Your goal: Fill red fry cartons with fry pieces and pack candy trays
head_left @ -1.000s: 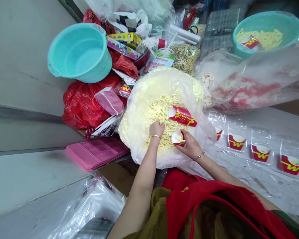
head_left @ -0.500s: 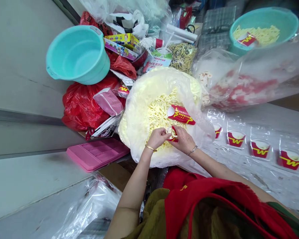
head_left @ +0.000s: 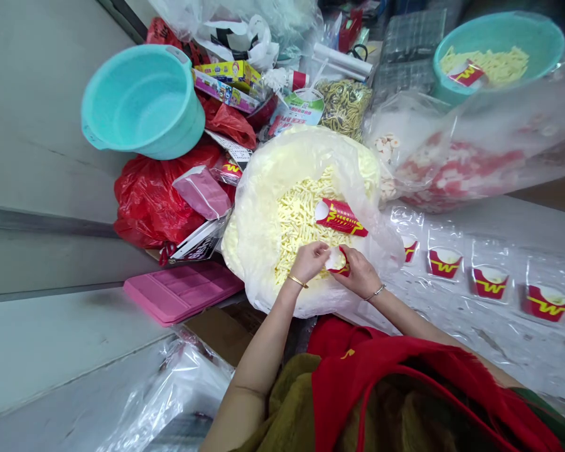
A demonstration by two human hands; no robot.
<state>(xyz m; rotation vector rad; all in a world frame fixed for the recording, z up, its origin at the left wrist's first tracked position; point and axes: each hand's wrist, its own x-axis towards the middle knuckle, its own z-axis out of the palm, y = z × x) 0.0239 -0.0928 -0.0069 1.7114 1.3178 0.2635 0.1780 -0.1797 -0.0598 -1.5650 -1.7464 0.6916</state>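
Observation:
My right hand point(head_left: 360, 274) is closed around a small red and white french-fry carton point(head_left: 338, 260) with yellow marks, tilted so its pale opening shows. At the carton's left edge, the fingers of my left hand point(head_left: 309, 260) are pinched together; whatever lies between them is too small to make out. Below both hands is a large translucent plastic bag point(head_left: 263, 188), its mouth spread wide. Many pale yellow fry-shaped pieces point(head_left: 296, 216) fill it. Another red fry carton point(head_left: 341, 217) lies on these pieces, just beyond my right hand.
Cartons in clear packs point(head_left: 445, 262) line the right side. A turquoise basin point(head_left: 553, 47) with fries stands at the upper right, another turquoise basin point(head_left: 136, 103) at the upper left. A red bag point(head_left: 155, 201) and pink tray point(head_left: 183, 292) are left; a bag of red-white pieces point(head_left: 461, 172) is right.
Both hands have shifted slightly to the right. The carton in my right hand has turned, showing more of its white inside, and my left fingers have drawn back toward its edge.

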